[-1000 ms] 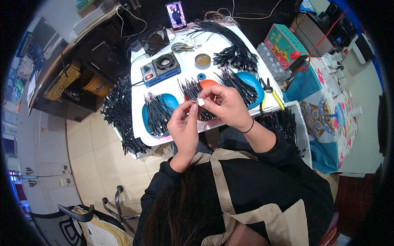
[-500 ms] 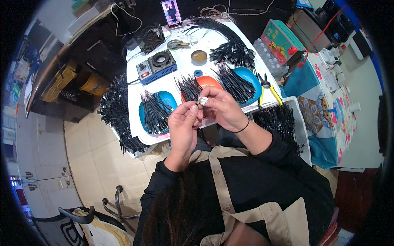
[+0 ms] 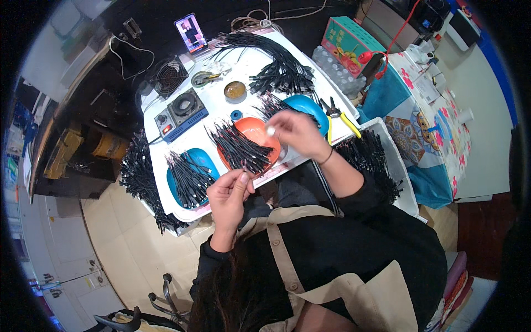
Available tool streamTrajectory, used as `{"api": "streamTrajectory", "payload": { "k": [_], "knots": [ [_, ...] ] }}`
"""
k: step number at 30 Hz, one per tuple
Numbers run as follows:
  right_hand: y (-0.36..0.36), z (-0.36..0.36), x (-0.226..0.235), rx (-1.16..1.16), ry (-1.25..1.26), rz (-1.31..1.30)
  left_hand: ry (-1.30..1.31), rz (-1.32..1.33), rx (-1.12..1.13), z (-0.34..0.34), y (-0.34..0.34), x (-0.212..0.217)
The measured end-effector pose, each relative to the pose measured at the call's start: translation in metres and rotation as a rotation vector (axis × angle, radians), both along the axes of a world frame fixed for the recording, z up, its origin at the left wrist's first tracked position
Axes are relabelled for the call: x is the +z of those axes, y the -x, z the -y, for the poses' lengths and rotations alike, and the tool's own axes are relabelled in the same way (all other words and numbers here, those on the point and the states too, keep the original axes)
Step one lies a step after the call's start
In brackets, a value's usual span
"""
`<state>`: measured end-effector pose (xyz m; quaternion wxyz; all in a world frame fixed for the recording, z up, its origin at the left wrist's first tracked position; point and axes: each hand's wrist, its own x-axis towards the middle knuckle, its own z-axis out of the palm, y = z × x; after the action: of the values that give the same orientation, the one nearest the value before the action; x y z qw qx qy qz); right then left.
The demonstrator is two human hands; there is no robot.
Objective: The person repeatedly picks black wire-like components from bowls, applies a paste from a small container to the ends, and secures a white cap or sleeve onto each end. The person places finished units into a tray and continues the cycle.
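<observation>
My left hand (image 3: 228, 195) is closed in a pinch in front of the orange tray (image 3: 251, 128); what sits between its fingertips is too small to make out. Raised to the right of that tray, my right hand (image 3: 298, 134) is blurred by motion, with curled fingers and a small white piece (image 3: 270, 131) at their tips. Black cables with reddish ends (image 3: 246, 150) lie across the orange tray. More black cables (image 3: 188, 182) rest on a blue tray (image 3: 202, 160) at the left. A second blue tray (image 3: 306, 104), partly hidden by my right hand, has cables beside it.
Behind the trays stand a blue-grey device with a round top (image 3: 181, 113), a round tin (image 3: 235, 91) and a small blue ring (image 3: 236, 115). Yellow-handled pliers (image 3: 345, 119) lie at the right edge. Cable bundles fill a white bin (image 3: 406, 188). A phone (image 3: 191, 33) stands at the back.
My hands have come apart: the right has lifted away with the white piece, while the left stays pinched. The whole view has shifted, uncovering more of the orange tray.
</observation>
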<state>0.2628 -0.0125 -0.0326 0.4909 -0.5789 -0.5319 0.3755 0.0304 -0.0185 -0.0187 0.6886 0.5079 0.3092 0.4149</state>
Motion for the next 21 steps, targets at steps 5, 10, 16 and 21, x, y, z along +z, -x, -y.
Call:
{"api": "streamTrajectory", "payload": {
  "k": [5, 10, 16, 21],
  "knots": [
    [-0.045, -0.028, -0.016, -0.267, 0.039, 0.675, -0.03, 0.009, 0.031, -0.002, -0.009, -0.004],
    [-0.044, -0.033, -0.017, -0.278, -0.009, 0.746, -0.009, -0.012, 0.059, 0.002, -0.012, -0.004],
    [-0.044, -0.019, 0.028, -0.338, -0.331, 0.509, -0.039, 0.032, 0.098, 0.001, -0.014, 0.003],
    [-0.017, 0.018, 0.071, -0.17, -0.368, 0.281, -0.182, 0.023, 0.159, -0.001, -0.028, 0.021]
  ]
}}
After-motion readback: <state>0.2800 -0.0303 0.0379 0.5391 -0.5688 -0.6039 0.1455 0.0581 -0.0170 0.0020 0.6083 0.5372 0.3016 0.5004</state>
